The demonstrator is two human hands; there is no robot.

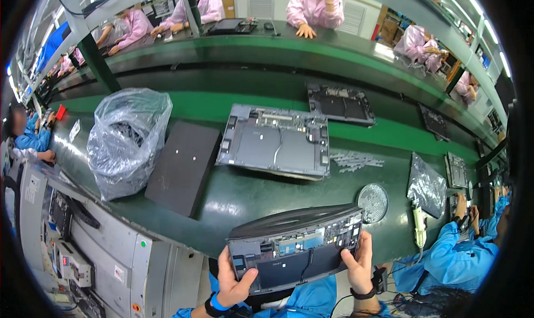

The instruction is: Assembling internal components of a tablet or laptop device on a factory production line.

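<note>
— Both hands were closed on the open laptop chassis [295, 251] when I looked down. My left hand [233, 282] gripped its lower left corner, thumb lying across the inner face, fingers curled behind. My right hand [359, 265] clamped the right edge, thumb on the inside, fingers wrapped round the back.

— Where was the chassis?

— Off the bench, held tilted up towards me just at the near edge of the green bench [239, 198], its boards and a blue part showing.

— And the surface itself?

— A long, glossy green worktop curving through a factory hall, with a second bench [250, 45] running behind it, where people in pink coats [314, 6] sat. Blue-sleeved workers sat on both sides of me, one arm [456, 246] near my right.

— What lay on it?

— A second opened chassis [275, 143] straight ahead, a flat dark panel [183, 165] just left of it, then a crumpled clear plastic bag [128, 140] of dark parts. A third chassis [339, 104] lay further back. To my right I saw a round mesh dish [372, 203], a silvery bag [425, 184] and a pale electric screwdriver [418, 223].

— Any labels?

— A small white tag [74, 130] and a red one [60, 112] on the far left of the bench. A grey machine cabinet [105, 257] stood below the bench on my left, with a green button [143, 243] and small stickers; I couldn't read them.
</note>
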